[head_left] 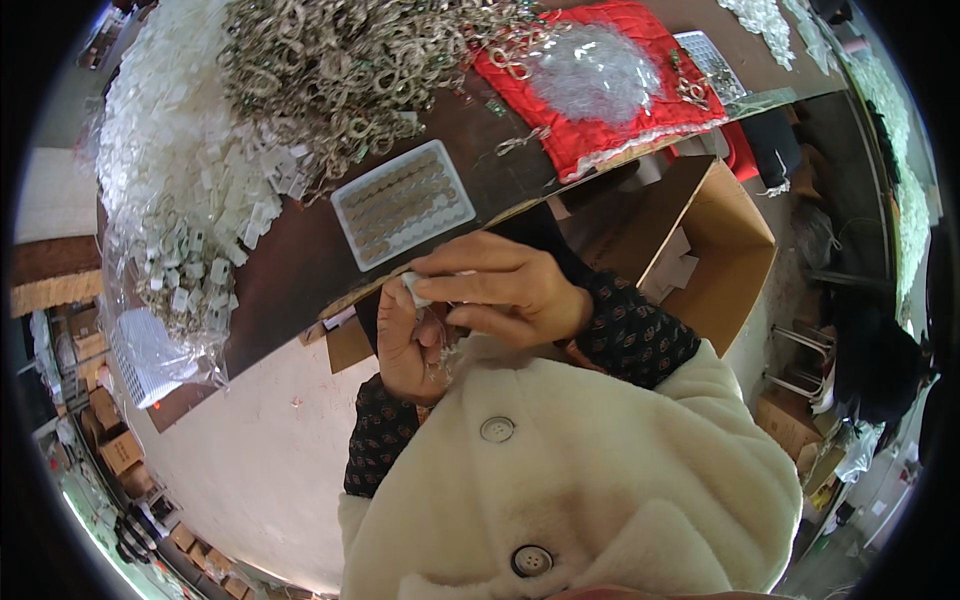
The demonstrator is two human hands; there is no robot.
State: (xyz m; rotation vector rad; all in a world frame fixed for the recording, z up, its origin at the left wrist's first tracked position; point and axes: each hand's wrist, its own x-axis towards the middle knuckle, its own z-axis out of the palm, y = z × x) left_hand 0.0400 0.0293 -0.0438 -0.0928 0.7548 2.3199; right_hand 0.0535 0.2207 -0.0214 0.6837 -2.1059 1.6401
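My left hand (pixel 402 345) and my right hand (pixel 530 288) meet in front of my chest, just off the table's near edge. Between their fingertips is a small white plastic case (pixel 416 290), gripped by both. A thin, pale wire (pixel 446 360) dangles by my left palm. Just beyond the hands lies a white tray (pixel 458 195) with rows of flat, round, greyish pieces that look like button cells. My fingers cover part of the case, so its details cannot be made out.
On the dark table (pixel 290 275), small white plastic cases (pixel 165 130) are heaped left, beside a mound of coiled wire bundles (pixel 350 70). Clear plastic strands (pixel 595 72) lie on a red cloth (pixel 560 135). An open cardboard box (pixel 735 225) stands right of the table edge.
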